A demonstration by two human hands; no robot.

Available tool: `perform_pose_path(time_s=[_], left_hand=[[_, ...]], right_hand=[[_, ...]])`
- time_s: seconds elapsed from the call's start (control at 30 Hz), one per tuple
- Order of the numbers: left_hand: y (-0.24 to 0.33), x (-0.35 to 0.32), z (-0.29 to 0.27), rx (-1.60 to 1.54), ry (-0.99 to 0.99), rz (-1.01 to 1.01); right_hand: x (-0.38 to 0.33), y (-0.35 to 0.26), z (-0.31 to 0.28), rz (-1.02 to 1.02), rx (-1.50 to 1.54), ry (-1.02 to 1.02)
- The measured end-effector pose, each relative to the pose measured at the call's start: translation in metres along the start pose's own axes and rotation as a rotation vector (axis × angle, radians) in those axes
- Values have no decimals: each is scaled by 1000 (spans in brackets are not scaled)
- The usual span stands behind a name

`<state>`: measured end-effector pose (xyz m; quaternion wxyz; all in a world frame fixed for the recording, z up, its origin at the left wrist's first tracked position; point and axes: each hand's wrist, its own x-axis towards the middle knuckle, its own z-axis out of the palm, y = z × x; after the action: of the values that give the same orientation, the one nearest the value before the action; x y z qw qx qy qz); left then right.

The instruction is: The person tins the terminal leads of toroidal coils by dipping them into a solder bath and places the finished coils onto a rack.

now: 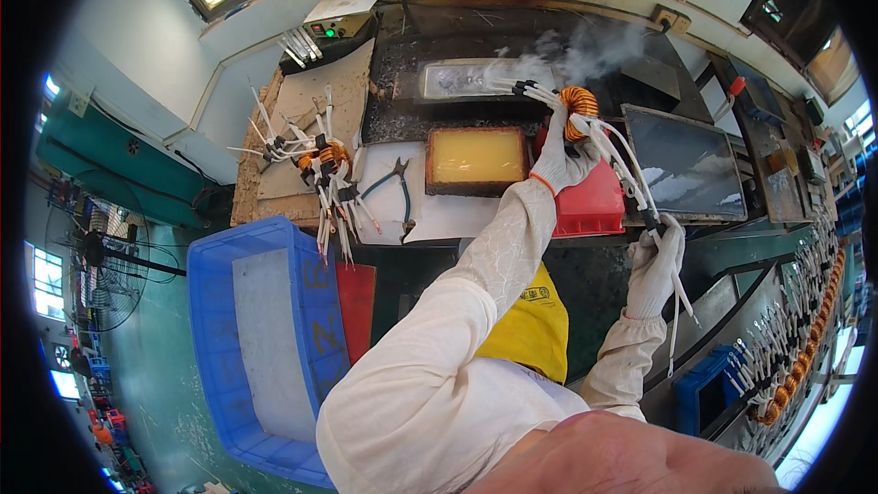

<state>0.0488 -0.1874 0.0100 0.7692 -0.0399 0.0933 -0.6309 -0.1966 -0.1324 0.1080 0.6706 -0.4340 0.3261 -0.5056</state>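
Two white-gloved hands share one copper-wound coil (577, 99), held up at the back right of the workbench. The left hand (560, 165) grips it from below, its fingers closed beside the ring where the wires come out. The right hand (653, 267), lower and nearer the body, is closed around the long white wires (631, 169) on the coil's other side, and their loose ends hang below the fist.

From the ring, a shorter bundle of white leads (540, 93) with black bands points left, nearly level, its tips toward the long metal tray (439, 80). Whether those tips touch what is in the tray is hard to tell from above, with smoke (599, 50) drifting close by. The piece's long axis therefore bends at the ring: sideways to the left along the short leads, then down and to the right along the long wires.

Just in front of the tray sits a square-cornered pan (476, 187) of yellow liquid, with a red plastic box (593, 206) to its right, partly behind the left hand. Left of the pan lie pliers (405, 192) with dark green handles, then a heap of similar coils (329, 157). A blue crate (315, 311) stands below the heap.
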Motion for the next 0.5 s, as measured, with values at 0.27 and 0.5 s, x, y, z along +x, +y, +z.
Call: perform_pose_path(time_s=[0.27,0.5], left_hand=[[-3,-2,4,-5,-15,-10],[-1,-1,-2,22,-5,9]], right_hand=[[3,4,-7,-11,22,-30],[0,3,-5,-14,9,-13]])
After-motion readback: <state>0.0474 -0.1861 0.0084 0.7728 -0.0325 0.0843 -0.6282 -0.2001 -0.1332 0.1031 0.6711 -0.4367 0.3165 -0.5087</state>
